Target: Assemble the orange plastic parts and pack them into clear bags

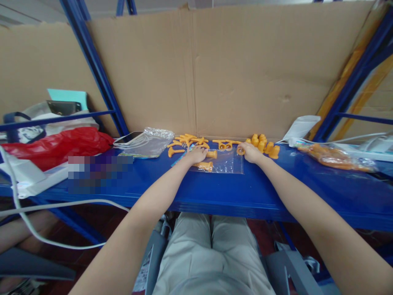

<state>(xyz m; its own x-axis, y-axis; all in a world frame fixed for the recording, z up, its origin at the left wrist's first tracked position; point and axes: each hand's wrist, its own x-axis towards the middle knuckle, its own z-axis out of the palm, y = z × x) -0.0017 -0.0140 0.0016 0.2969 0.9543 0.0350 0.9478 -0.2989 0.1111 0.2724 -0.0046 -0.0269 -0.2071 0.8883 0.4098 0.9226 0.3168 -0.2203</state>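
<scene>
My right hand [252, 153] is closed round a small orange-yellow plastic cup-shaped piece [240, 151], its round opening turned toward me. My left hand [197, 155] lies with fingers outstretched over a clear plastic bag [229, 164] on the blue shelf. Two orange-yellow cylinders with flared ends, an upper cylinder [211, 154] and a lower cylinder [205, 166], lie at the bag's left, beside that hand. Behind it is a pile of orange-yellow branching pieces [187, 140]. A twisted T-shaped piece [175, 152] is to its left. Ring-like pieces [225, 145] lie between my hands.
More orange-yellow cup pieces [260, 142] stand right of my right hand. A filled clear bag [336, 157] lies farther right. Left are a clear packet [147, 145], a red plastic bag [67, 145] and a white cable [70, 201]. Cardboard [233, 73] walls the back of the blue shelf [211, 192].
</scene>
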